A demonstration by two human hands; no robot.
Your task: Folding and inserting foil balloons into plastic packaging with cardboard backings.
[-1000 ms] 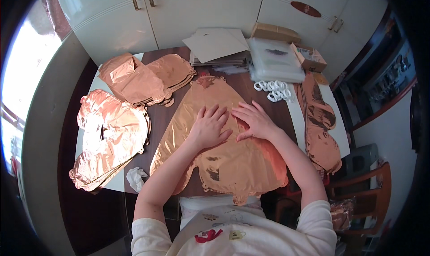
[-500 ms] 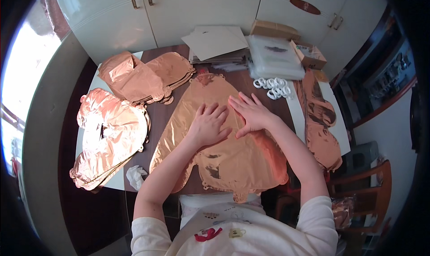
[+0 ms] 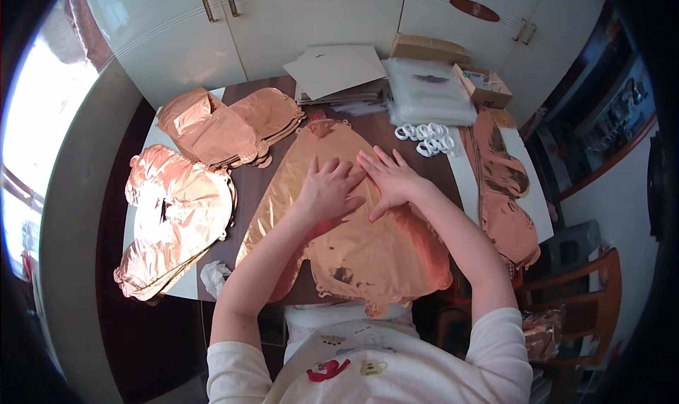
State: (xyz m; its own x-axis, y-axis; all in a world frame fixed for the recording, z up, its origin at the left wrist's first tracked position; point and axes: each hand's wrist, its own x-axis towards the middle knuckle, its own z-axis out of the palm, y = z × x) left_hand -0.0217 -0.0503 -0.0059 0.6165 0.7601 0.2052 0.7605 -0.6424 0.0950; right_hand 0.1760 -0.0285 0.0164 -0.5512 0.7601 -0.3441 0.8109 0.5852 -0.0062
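Two hands flat on one foil balloon [image 3: 339, 220] spread on the table [image 3: 251, 185]: left hand [image 3: 327, 190] and right hand [image 3: 390, 179], fingers apart, palms pressing, clamped on nothing. Balloon lies under both. Balloon stacks [image 3: 180, 216] left of the grip, white rings [image 3: 426, 136] just beyond.

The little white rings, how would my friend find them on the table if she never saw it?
Start at the dark brown table in front of the white cupboards and find the big flat rose-gold foil balloon under both hands. Just past the right hand, toward the cupboards, lies a cluster of small white plastic rings below a stack of clear plastic bags. They are the only small white loops among shiny copper foil.
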